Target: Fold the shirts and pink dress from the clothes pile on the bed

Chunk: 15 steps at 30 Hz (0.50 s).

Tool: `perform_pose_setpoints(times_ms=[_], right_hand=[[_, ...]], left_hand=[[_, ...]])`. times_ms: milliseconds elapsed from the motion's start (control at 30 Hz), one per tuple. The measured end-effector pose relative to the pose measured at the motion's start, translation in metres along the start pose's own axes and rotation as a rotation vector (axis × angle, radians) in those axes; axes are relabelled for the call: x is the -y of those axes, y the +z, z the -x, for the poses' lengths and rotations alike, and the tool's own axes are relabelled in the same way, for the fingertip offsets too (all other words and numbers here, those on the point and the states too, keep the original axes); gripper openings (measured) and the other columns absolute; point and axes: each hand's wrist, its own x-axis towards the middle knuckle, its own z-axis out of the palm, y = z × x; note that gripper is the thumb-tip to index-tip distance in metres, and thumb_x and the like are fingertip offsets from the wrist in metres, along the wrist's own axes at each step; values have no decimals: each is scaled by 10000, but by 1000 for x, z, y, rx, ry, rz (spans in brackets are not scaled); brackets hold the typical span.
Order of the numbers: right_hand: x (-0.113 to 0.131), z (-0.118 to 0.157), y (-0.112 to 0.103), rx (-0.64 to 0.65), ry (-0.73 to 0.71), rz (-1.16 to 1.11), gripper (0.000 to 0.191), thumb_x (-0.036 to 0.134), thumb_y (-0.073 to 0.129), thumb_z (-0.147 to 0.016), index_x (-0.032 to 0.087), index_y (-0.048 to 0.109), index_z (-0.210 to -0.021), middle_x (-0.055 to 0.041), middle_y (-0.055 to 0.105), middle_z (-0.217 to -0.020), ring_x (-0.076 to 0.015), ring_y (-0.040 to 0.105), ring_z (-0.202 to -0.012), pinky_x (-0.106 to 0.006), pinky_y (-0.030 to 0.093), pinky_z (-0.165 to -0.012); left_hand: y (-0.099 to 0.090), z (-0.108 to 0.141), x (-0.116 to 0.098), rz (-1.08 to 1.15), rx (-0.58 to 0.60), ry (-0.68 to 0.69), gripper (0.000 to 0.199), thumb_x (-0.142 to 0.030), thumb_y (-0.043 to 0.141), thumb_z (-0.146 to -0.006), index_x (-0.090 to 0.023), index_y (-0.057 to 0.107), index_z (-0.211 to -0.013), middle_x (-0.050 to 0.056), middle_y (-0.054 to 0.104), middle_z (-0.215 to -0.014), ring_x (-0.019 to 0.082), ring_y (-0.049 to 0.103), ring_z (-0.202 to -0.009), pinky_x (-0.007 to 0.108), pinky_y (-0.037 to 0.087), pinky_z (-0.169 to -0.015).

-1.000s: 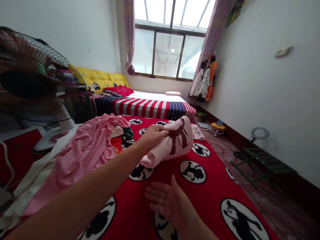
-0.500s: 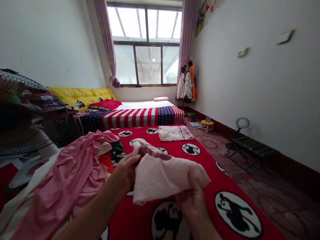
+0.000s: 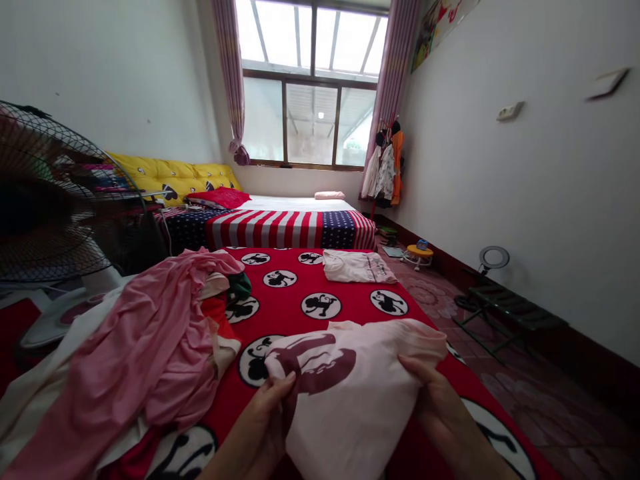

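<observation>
1. Left hand (image 3: 267,420): thumb and fingers pinched on garment's left, printed side; some fingers hidden.
2. Right hand (image 3: 440,407): thumb on top of right side, grip nearly closed; fingers behind cloth, can't see.
3. Pale pink garment (image 3: 360,400): between both hands, both touching, neither nearer. Held over red cover (image 3: 355,300). Maroon print end points left, plain corner right. Widest visible span runs left-right; bottom cut off, true long axis unclear.
4. Pink cloth heap (image 3: 145,353): left of left hand.
5. Folded pale garment (image 3: 350,268): far right of cover.
</observation>
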Motion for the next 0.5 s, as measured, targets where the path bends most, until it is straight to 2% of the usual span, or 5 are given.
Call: perform_pose_setpoints(times_ms=[133, 233, 300, 333, 500], right_hand=[[26, -17, 29, 75, -141, 23, 399, 250, 693, -685, 147, 665, -1069, -81, 738, -991, -272, 671, -994, -371, 555, -852], [7, -13, 36, 108, 91, -99, 467, 372, 660, -770, 140, 608, -1173, -117, 717, -1065, -279, 652, -1042, -395, 534, -886], [-16, -3, 25, 104, 268, -56, 511, 425, 647, -791, 101, 584, -1181, -163, 714, -1044, -304, 668, -997, -430, 538, -854], [-26, 2, 15, 99, 282, -6, 510, 407, 676, -775, 98, 580, -1170, -166, 716, -1033, -301, 677, -969, -426, 542, -836], [-49, 37, -37, 10, 165, 68, 542, 369, 811, -637, 196, 611, -1111, -109, 681, -1158, -279, 643, -1061, -365, 549, -801]], left_hand=[[20, 4, -5, 41, 39, 286, 364, -118, 662, -795, -251, 601, -1128, 15, 728, -1007, 173, 714, -848, 225, 579, -680], [20, 2, 9, 116, -60, 252, 242, -93, 610, -833, -183, 611, -1058, 34, 730, -846, 150, 707, -668, 212, 569, -575], [13, 1, 24, 150, -164, 148, 186, -84, 571, -859, -137, 598, -1035, 55, 717, -758, 150, 680, -565, 235, 561, -519], [9, 0, 30, 162, -202, 104, 181, -84, 561, -866, -124, 588, -1041, 65, 713, -739, 158, 672, -545, 258, 564, -508], [6, 5, 44, 244, -250, 80, 181, -65, 528, -887, -119, 564, -1056, 85, 718, -766, 175, 685, -580, 310, 584, -547]])
